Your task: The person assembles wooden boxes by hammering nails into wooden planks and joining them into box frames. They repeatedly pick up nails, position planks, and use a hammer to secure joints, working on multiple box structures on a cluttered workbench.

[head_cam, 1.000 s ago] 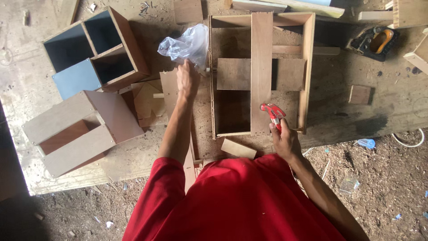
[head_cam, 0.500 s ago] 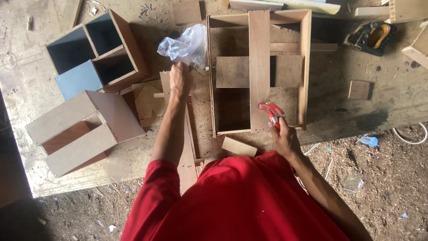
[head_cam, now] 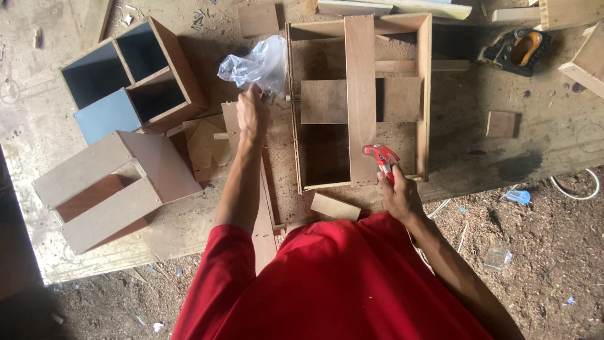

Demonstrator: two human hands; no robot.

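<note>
My left hand (head_cam: 253,114) reaches out over the bench and touches a crumpled clear plastic bag (head_cam: 258,65) just left of an open wooden frame (head_cam: 423,94). A long board (head_cam: 360,82) lies lengthwise inside that frame over a crosswise panel. My right hand (head_cam: 399,192) is closed on a red-headed hammer (head_cam: 380,156), whose head rests at the near end of the long board.
A dark compartment box (head_cam: 132,75) and a brown open box (head_cam: 113,186) sit at the left. A small wood block (head_cam: 335,206) lies by the frame's near edge. A black and orange power tool (head_cam: 519,49) is at the far right. Sawdust covers the ground.
My left hand has slid away from me, up to the plastic bag. My right hand with the hammer has stayed in place.
</note>
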